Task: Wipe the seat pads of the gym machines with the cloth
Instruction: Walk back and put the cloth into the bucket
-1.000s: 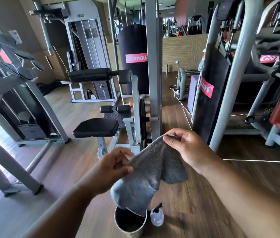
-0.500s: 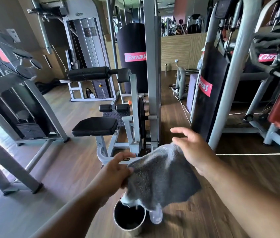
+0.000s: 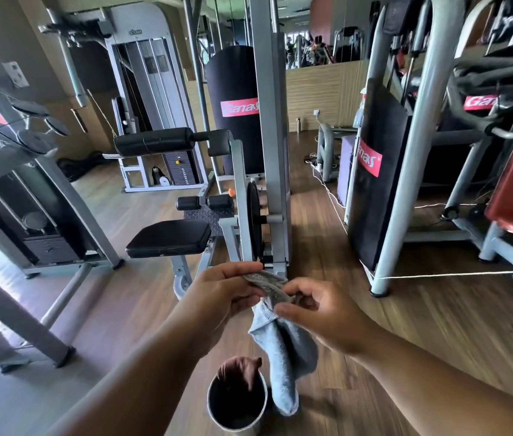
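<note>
Grey cloth (image 3: 283,341): pinched at its top by left hand (image 3: 220,297) and right hand (image 3: 321,313), hanging above a metal bucket (image 3: 237,404). Black seat pad (image 3: 170,237): stood beyond, untouched.

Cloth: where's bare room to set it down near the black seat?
The black seat top is bare. Floor is open left of it, toward the slanted frame. Crowded below the hands: the metal cup sits under the hanging cloth.

Grey cloth (image 3: 283,347), paler blue-grey toward the hanging end. Black seat pad (image 3: 170,237) on a light grey frame (image 3: 242,196). Behind the seat pad, black punching bag (image 3: 233,108) with a pink label. Brown wood-grain floor (image 3: 437,316). Silver bucket (image 3: 237,404), dark inside.
</note>
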Available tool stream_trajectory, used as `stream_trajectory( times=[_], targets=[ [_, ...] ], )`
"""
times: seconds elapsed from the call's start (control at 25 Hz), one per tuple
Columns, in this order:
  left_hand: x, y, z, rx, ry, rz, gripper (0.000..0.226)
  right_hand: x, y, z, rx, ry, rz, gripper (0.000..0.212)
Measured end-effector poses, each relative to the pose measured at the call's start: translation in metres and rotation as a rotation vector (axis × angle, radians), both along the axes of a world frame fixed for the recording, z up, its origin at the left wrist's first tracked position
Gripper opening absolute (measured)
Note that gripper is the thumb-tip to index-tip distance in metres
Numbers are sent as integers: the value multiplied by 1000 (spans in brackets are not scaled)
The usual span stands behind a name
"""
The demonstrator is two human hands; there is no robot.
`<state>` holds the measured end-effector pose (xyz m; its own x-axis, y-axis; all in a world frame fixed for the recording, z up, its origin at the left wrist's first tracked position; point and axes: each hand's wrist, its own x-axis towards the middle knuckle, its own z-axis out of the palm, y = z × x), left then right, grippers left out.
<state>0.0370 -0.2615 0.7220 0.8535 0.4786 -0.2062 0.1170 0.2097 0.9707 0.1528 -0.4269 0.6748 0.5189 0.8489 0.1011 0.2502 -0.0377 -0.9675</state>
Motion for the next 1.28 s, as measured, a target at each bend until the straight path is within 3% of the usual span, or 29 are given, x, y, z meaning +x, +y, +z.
stream_trajectory(
  times=[0.08, 0.12, 0.2, 0.24, 0.28, 0.36, 0.52, 0.76, 0.88, 1.0, 1.16, 1.28],
  targets=[
    [-2, 5, -5, 137, 50, -42, 30, 7, 2, 3, -26, -193, -71, 13],
    [-4, 9, -8, 331, 104, -89, 26, 12, 2, 7, -9, -228, -72, 8],
    [-9, 20, -14, 905, 248, -270, 16, 19, -1, 19, 51, -231, -14, 12],
    [-10, 24, -17, 1108, 309, -374, 15, 25, -2, 26, 76, -215, 24, 15],
    [-11, 29, -20, 1183, 329, -449, 17, 31, -3, 31, 96, -197, 56, 18],
    [-12, 36, -21, 1160, 263, -465, 18, 45, -3, 34, 109, -180, 75, 25],
    [-15, 47, -14, 1013, -14, -255, 1, 63, 0, 21, 51, -194, 16, 28],
    [-25, 67, -18, 676, -66, -84, 26, 71, 22, 5, -15, -158, 28, 23],
    [-33, 92, -22, 674, 18, -30, 45, 67, 47, -1, -36, -136, 76, 25],
    [-43, 123, -38, 781, 176, -4, 47, 56, 77, -16, -63, -116, 88, 28],
    [-56, 171, -74, 879, 347, -67, 23, 32, 122, -52, -251, -188, 43, 19],
    [-63, 208, -111, 841, 440, -124, 18, 7, 156, -91, -364, -196, -17, 7]
  ],
)
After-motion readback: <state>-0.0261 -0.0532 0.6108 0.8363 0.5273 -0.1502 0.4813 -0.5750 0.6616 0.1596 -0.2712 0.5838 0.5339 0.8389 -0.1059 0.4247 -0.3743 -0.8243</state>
